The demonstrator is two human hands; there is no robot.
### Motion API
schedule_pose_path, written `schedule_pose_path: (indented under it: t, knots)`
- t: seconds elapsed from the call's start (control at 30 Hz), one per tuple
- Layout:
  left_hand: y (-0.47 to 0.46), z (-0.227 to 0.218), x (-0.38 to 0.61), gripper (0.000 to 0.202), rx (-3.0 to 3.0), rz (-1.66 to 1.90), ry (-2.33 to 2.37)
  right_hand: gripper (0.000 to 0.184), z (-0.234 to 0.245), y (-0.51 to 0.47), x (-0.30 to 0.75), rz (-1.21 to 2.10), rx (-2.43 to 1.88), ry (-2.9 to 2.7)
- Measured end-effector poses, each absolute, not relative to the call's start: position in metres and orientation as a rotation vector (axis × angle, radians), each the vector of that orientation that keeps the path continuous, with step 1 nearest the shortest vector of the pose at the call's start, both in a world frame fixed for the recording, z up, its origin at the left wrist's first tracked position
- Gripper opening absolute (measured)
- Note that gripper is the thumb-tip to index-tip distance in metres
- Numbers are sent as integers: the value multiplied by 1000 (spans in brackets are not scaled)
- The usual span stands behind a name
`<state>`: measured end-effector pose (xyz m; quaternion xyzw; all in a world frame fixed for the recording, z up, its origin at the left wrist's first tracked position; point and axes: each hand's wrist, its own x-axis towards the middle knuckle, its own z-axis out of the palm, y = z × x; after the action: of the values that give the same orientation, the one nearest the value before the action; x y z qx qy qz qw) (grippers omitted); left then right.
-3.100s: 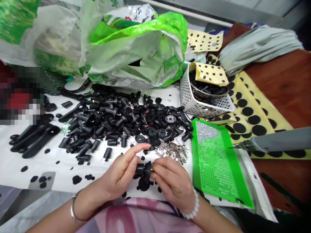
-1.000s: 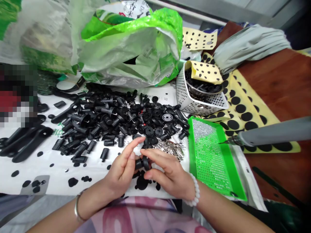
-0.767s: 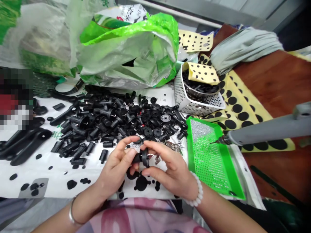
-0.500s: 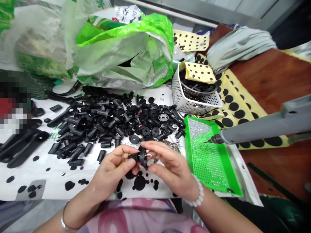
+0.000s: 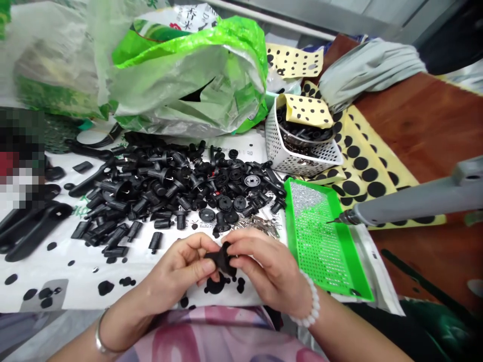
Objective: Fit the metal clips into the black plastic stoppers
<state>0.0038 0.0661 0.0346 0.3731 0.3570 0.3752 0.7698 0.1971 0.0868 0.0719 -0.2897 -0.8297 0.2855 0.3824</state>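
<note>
Low over the front of the table, a small black plastic part [image 5: 223, 259] with a narrow stem and a flared round end is between my two hands. My left hand [image 5: 184, 266] pinches the stem with thumb and fingers. From the other side, my right hand [image 5: 262, 269] grips the rim of the flared end. Just beyond my fingers spreads a heap of black plastic parts [image 5: 169, 186], with knobs, discs and stems mixed together. Small metal pieces [image 5: 260, 225] lie at the heap's near right edge.
A green perforated tray [image 5: 352, 256] with tiny silver screws is on the right, under a grey screwdriver [image 5: 407, 201]. Behind it stands a white basket [image 5: 298, 163] of parts. Plastic bags [image 5: 158, 100] fill the back; black dots litter the white sheet [image 5: 139, 256].
The black part has turned in my hands: its flared end now tilts downward and the metal hook seen on it before is hidden. My right fingers have closed in on its rim.
</note>
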Motion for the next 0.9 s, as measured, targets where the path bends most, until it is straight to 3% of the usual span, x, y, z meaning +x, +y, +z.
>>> schedule_pose_path:
  t: [0.1, 0.27, 0.47, 0.77, 0.9]
  knots:
    - [65, 30, 6, 21, 752, 820, 714, 15, 74, 88, 196, 623, -664, -2228]
    - [66, 27, 15, 22, 633, 927, 617, 14, 71, 93, 191, 722, -723, -2139]
    - [69, 31, 16, 22, 572, 967, 556, 39, 82, 100, 200, 724, -617, -2374]
    - [68, 21, 14, 16, 719, 1016, 635, 38, 76, 103, 192, 598, -779, -2369]
    - [66, 19, 13, 18, 766, 1026, 685, 47, 73, 101, 190, 534, -898, -2277]
